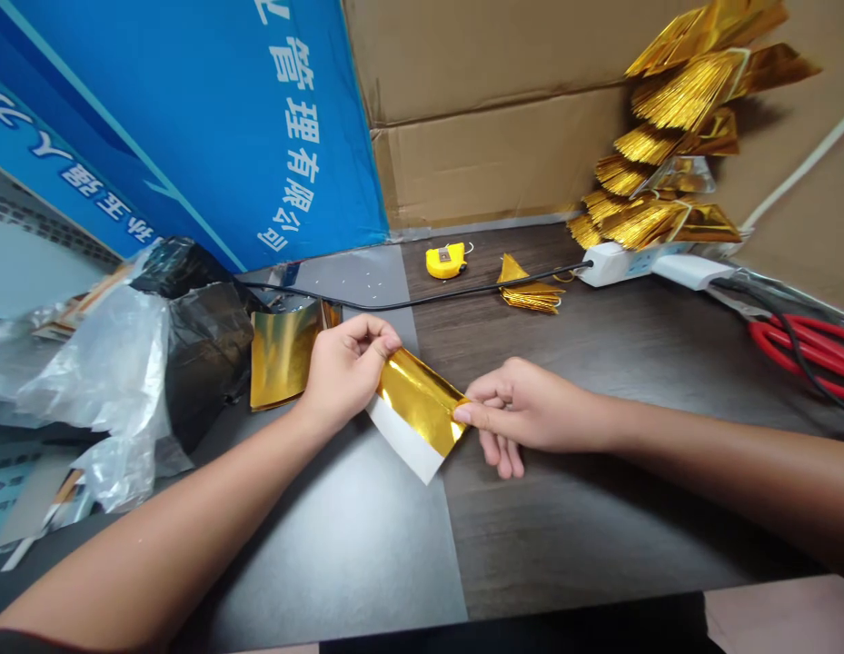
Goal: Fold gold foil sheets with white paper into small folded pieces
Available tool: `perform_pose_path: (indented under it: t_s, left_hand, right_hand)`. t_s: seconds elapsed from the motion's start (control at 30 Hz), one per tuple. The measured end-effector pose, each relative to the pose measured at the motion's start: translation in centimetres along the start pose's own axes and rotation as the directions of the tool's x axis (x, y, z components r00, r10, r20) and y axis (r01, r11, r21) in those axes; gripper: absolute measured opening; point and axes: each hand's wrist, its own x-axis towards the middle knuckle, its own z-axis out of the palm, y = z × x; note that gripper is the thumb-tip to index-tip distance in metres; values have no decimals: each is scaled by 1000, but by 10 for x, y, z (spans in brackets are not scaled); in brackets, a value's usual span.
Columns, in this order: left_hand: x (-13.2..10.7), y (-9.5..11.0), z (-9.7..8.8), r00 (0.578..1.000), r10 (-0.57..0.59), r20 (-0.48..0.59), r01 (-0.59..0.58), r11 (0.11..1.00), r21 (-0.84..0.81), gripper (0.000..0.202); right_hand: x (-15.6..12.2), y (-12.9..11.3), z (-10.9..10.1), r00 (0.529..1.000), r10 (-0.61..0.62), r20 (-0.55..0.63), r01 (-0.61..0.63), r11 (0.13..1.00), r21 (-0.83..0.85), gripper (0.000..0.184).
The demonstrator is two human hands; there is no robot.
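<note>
Between my two hands a sheet of gold foil paper [422,400] is folded over, its white underside showing as a strip along the near edge. My left hand [350,363] pinches the upper left corner between thumb and fingers. At the right end, my right hand [523,413] grips the sheet with thumb and forefinger, the other fingers hanging loosely below. The paper is held above the table, tilted down to the right. Just behind my left hand lies a stack of gold foil sheets [282,354].
Beyond are a yellow tape measure [446,261], a folded gold bundle [529,289] and a black cable [408,302]. Folded gold bundles [667,150] pile up by a white power strip [616,262]. Red-handled scissors [803,341] lie right; plastic bags [142,336] sit left.
</note>
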Motion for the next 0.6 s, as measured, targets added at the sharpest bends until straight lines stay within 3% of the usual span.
perform_pose_path:
  t_s: [0.1, 0.2, 0.23, 0.3, 0.37, 0.4, 0.47, 0.53, 0.6]
  left_hand:
    - [6, -6, -6, 1000, 12, -19, -11, 1000, 9, 18]
    - [9, -11, -11, 999, 24, -35, -24, 1000, 19, 19]
    - [9, -11, -11, 999, 28, -19, -28, 999, 23, 19]
    - [6, -11, -7, 996, 40, 76, -43, 998, 38, 18]
    - [2, -8, 0, 976, 50, 210, -63, 996, 57, 16]
    - [-1, -6, 3, 962, 50, 269, -70, 996, 64, 13]
    - [-6, -3, 10, 929, 69, 365, -108, 990, 87, 9]
    - [-8, -3, 14, 900, 109, 421, -181, 974, 134, 8]
    - [-8, -5, 16, 886, 152, 438, -255, 949, 188, 8]
  right_hand:
    - [-6, -4, -13, 998, 15, 65, -13, 999, -40, 48]
    - [-12, -10, -29, 981, 0, 195, 44, 974, -222, 46]
    - [-13, -11, -34, 982, -56, 183, 108, 951, -290, 45]
    - [-13, -12, -38, 963, -271, 11, 245, 852, -462, 47]
    - [-9, -10, -35, 858, -484, -174, 292, 738, -609, 42]
    - [-6, -9, -32, 817, -533, -222, 291, 712, -639, 35]
    - [1, -4, -22, 835, -505, -218, 290, 740, -606, 24]
    - [8, 1, -11, 862, -483, -155, 320, 754, -574, 32]
    - [13, 6, -4, 858, -494, -141, 330, 739, -588, 38]
